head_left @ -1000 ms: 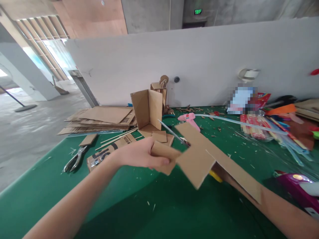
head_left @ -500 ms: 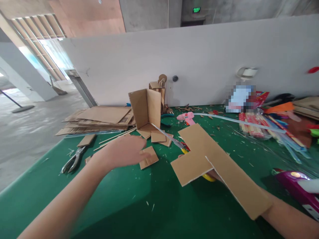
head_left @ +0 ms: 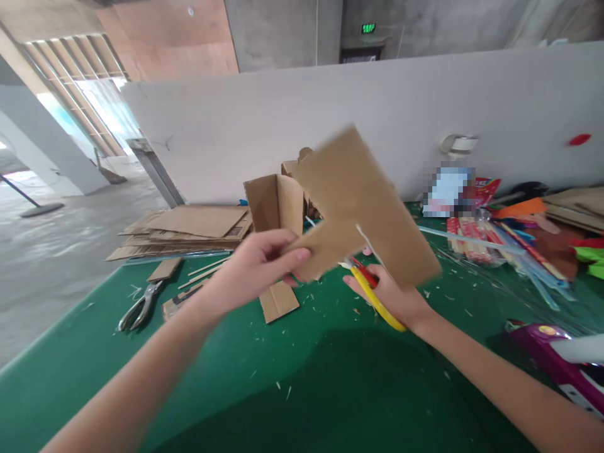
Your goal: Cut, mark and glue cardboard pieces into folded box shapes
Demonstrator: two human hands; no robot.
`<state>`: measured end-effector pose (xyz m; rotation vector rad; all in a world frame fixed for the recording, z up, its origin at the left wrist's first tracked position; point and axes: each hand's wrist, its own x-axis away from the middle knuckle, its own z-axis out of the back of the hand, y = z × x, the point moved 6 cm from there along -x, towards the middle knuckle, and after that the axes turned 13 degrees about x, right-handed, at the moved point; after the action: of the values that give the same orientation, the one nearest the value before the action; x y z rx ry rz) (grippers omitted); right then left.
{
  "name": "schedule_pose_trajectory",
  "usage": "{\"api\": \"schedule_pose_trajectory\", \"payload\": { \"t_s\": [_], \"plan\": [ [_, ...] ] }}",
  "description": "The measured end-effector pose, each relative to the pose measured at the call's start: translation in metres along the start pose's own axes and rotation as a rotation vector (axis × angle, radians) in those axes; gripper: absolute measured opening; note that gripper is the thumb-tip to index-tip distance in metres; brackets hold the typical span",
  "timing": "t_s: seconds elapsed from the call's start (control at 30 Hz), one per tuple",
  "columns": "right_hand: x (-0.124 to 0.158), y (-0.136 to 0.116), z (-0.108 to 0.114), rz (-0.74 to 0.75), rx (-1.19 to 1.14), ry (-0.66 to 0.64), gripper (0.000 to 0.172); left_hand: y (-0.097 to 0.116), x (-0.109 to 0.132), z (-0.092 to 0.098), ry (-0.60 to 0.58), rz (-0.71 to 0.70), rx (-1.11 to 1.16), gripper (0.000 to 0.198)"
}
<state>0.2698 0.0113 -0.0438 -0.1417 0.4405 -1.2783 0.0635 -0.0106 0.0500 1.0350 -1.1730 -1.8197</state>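
Observation:
My left hand (head_left: 257,267) pinches the left end of a cut cardboard piece (head_left: 363,195), which is raised and tilted above the table and slightly blurred. A slit with a pale edge runs into the piece near its middle. My right hand (head_left: 391,296) is closed on scissors with yellow and red handles (head_left: 375,296), just below the cardboard; their blades are mostly hidden behind it. Beyond my left hand stands a folded cardboard form (head_left: 264,204). A small cardboard square (head_left: 279,303) lies on the green table (head_left: 264,390) under my left hand.
Stacked cardboard sheets (head_left: 189,226) and metal pliers (head_left: 141,307) are at the left. A purple device (head_left: 552,358) sits at the right edge. Packaged sticks (head_left: 472,239) and a pixelated phone-like item (head_left: 447,192) are at the back right, before a white partition (head_left: 377,113).
My left hand has moved right and taken hold of the cardboard piece. The piece has risen up and left off my right forearm, uncovering my right hand and the scissor handles.

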Motion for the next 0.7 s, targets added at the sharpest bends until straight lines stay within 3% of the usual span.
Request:
{"api": "schedule_pose_trajectory", "payload": {
  "t_s": [0.07, 0.13, 0.17, 0.23, 0.3, 0.4, 0.5, 0.7],
  "plan": [
    [-0.005, 0.014, 0.001, -0.14, -0.004, -0.023, 0.041, 0.022, 0.007, 0.029, 0.166, -0.232, -0.236, 0.018],
    [-0.01, 0.022, 0.006, -0.21, -0.016, -0.023, 0.045, 0.03, 0.023, 0.04, 0.245, -0.46, -0.518, 0.017],
    [-0.012, 0.023, 0.01, -0.207, -0.019, -0.01, 0.043, 0.028, 0.034, 0.037, 0.227, -0.571, -0.671, 0.022],
    [-0.016, 0.027, 0.015, -0.222, -0.022, -0.012, 0.04, 0.013, 0.06, 0.015, 0.069, -0.807, -0.946, 0.032],
    [-0.018, 0.032, 0.017, -0.248, -0.033, -0.037, 0.04, -0.011, 0.082, -0.009, -0.072, -0.892, -1.104, 0.035],
    [-0.019, 0.04, 0.016, -0.272, -0.039, -0.055, 0.043, -0.035, 0.1, -0.035, -0.156, -0.843, -1.117, 0.031],
    [-0.02, 0.045, 0.016, -0.26, 0.021, -0.032, 0.04, -0.047, 0.099, -0.048, -0.22, -0.756, -1.102, 0.03],
    [-0.017, 0.041, 0.031, -0.232, 0.239, 0.026, 0.037, -0.066, 0.078, -0.04, -0.405, -0.444, -1.023, 0.032]
  ]
}}
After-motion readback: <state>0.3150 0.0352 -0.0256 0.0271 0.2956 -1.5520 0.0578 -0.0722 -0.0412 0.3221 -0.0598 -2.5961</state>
